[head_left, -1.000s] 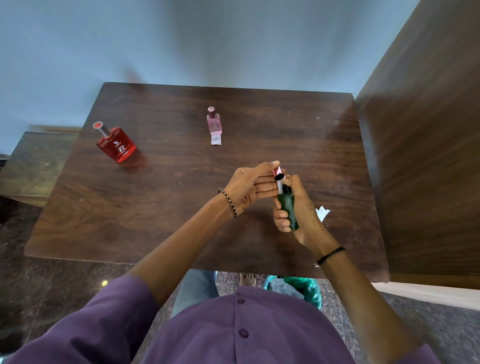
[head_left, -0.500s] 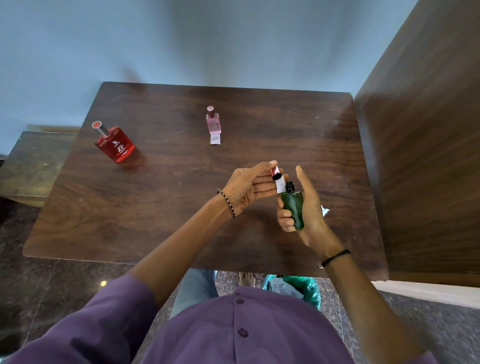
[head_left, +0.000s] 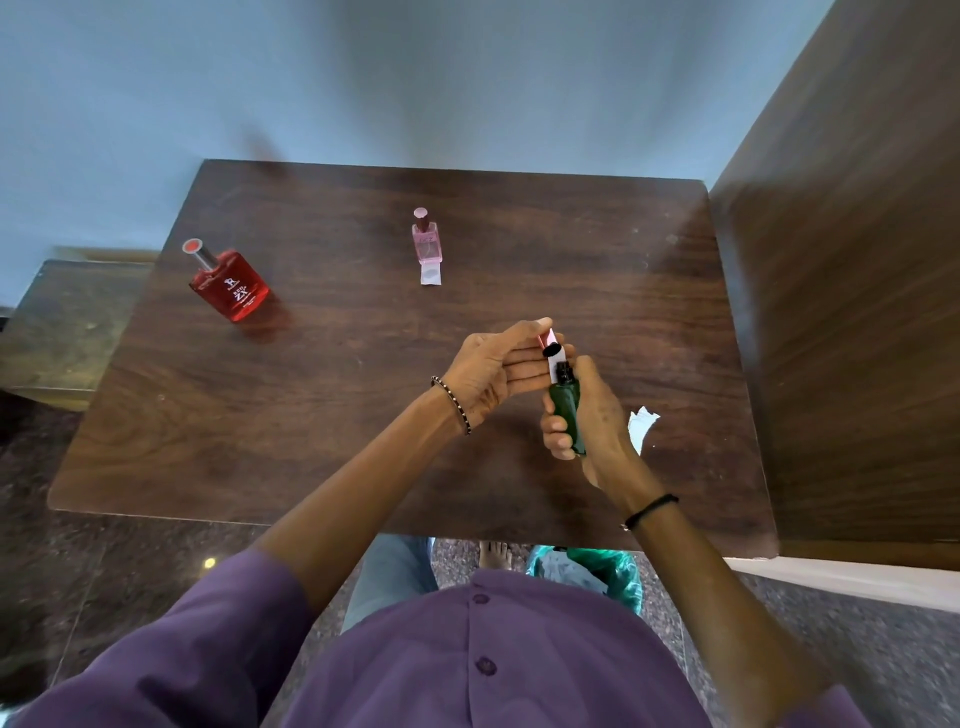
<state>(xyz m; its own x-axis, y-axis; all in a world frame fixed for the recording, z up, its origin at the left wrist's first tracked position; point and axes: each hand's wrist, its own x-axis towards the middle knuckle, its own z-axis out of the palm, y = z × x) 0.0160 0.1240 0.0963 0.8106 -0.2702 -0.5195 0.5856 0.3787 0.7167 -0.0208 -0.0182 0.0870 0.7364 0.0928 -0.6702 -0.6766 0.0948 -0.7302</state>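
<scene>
My right hand (head_left: 592, 415) grips a small dark green bottle (head_left: 567, 410) upright above the table, its black spray head just under my forefinger. My left hand (head_left: 493, 369) holds a white paper strip (head_left: 555, 361) and a small pink piece against the bottle's top, pinched between thumb and fingers. Both hands meet over the right middle of the dark wooden table (head_left: 337, 395).
A red perfume bottle (head_left: 228, 286) stands at the left of the table. A small pink bottle (head_left: 426, 239) stands at the far middle with a white strip (head_left: 430, 273) before it. A torn white paper scrap (head_left: 641, 423) lies right of my hand. A wooden panel (head_left: 857, 312) borders the right.
My right forefinger, lifted straight half a second ago, has come back down over the bottle's spray head. The left hand and strip stay in about the same place.
</scene>
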